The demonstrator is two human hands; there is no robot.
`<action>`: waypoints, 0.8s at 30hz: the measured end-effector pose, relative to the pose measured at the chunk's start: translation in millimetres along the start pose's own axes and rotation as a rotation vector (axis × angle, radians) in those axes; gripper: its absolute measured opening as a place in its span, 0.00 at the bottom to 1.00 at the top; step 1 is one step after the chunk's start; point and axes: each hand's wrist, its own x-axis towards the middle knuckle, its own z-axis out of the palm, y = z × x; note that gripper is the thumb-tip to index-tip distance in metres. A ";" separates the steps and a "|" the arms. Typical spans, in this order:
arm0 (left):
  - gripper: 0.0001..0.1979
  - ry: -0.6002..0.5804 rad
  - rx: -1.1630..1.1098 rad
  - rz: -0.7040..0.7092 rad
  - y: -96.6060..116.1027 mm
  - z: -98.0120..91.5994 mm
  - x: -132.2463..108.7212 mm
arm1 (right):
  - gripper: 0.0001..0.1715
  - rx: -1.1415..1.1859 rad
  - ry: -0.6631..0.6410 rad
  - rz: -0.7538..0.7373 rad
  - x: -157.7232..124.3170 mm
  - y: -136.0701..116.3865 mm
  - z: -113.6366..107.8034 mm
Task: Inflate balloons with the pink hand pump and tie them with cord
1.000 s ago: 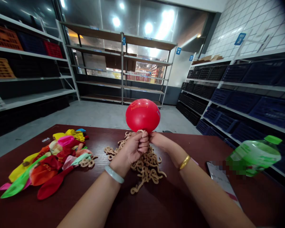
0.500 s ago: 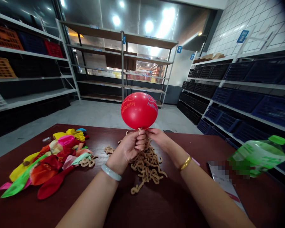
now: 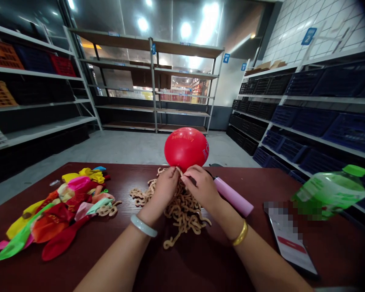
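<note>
An inflated red balloon (image 3: 185, 148) with "hello kitty" print stands over the far edge of the table, its neck end down at my hands. My left hand (image 3: 167, 184) is closed at the neck, fingers mostly turned away from view. Right beside it, my right hand (image 3: 200, 184) pinches with thumb and forefinger at a short tan cord (image 3: 179, 171) showing between the two hands. Under and around my hands lies a heap of curly tan cords (image 3: 185, 217). To the left is a pile of flat, uninflated balloons (image 3: 69, 205) in several colours.
On the dark red table (image 3: 115, 259), a pink cylinder (image 3: 234, 196) lies right of my right hand. Farther right are a phone (image 3: 288, 239) and a green-capped bottle (image 3: 331, 194). Shelves with crates (image 3: 310, 125) line the sides; a shelf rack (image 3: 153, 89) stands behind.
The balloon has tipped and turned, sitting a little lower and further right. My right hand has come in against my left, its fingers now pinching. The pink cylinder now shows more fully.
</note>
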 end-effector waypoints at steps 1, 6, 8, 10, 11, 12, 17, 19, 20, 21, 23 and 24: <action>0.10 0.000 0.054 0.038 -0.8 1.9 -1.5 | 0.09 0.011 0.005 -0.033 -1.1 -1.3 -1.7; 0.05 -0.048 0.108 0.091 -0.8 10.0 -10.1 | 0.12 0.089 0.006 -0.120 -0.8 2.0 -11.6; 0.06 -0.052 0.097 0.074 -1.7 11.6 -12.0 | 0.11 0.114 -0.010 -0.153 0.4 3.9 -14.8; 0.07 -0.069 0.125 0.070 -2.5 12.4 -13.1 | 0.09 0.139 0.000 -0.174 1.1 4.8 -16.5; 0.08 -0.076 0.159 0.080 -2.5 12.8 -13.6 | 0.08 0.150 0.019 -0.175 1.2 5.1 -16.7; 0.09 -0.080 0.207 0.096 -2.3 13.2 -14.0 | 0.07 0.157 0.045 -0.169 1.0 5.4 -16.3; 0.14 -0.080 0.449 0.163 1.6 15.0 -16.9 | 0.07 0.160 0.157 -0.085 -1.2 5.6 -11.7; 0.14 -0.102 0.516 0.181 4.2 14.8 -18.2 | 0.07 0.157 0.172 -0.064 -2.1 4.8 -10.5; 0.14 -0.108 0.563 0.193 5.8 14.5 -18.9 | 0.07 0.150 0.175 -0.054 -2.5 4.2 -10.2; 0.14 -0.105 0.621 0.204 7.7 14.1 -19.7 | 0.07 0.141 0.177 -0.043 -2.9 3.7 -10.1; 0.14 -0.090 0.757 0.223 12.1 13.2 -21.4 | 0.08 0.126 0.182 -0.015 -3.7 2.8 -10.2; 0.13 -0.088 0.824 0.227 14.5 12.9 -22.4 | 0.08 0.119 0.185 0.000 -4.0 2.5 -10.3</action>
